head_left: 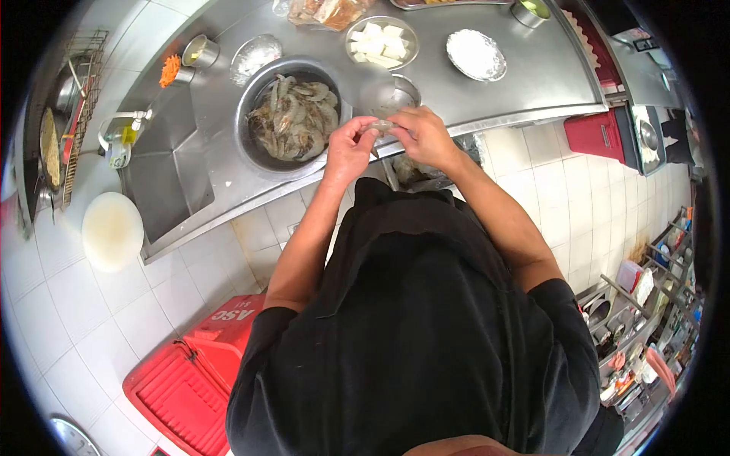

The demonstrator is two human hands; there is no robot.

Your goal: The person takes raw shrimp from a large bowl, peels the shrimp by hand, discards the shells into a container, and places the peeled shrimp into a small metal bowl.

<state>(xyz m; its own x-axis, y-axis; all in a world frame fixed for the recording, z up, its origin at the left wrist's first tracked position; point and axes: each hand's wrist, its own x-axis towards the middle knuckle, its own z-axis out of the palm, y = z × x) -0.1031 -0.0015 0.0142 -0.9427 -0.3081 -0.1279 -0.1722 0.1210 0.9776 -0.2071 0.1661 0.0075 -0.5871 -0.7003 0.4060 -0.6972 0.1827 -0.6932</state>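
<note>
Both my hands pinch one grey raw shrimp (378, 126) just past the counter's front edge. My left hand (352, 149) is closed on one end, and my right hand (424, 137) grips the other side with thumb and fingers. To the left, a large metal bowl (242, 135) holds a heap of whole raw shrimp (293, 118). Right behind my hands stands a smaller steel bowl (407, 90), partly hidden by my right hand. Below the hands, a container lined with a clear plastic bag (470, 148) shows beneath the counter edge, its contents hard to make out.
A plate of white cubes (378, 44), a foil dish of white powder (476, 55), another powder dish (256, 58) and a plastic bag of food (323, 11) sit on the steel counter. A sink basin (171, 159) lies left. A red bin (194, 357) stands on the floor.
</note>
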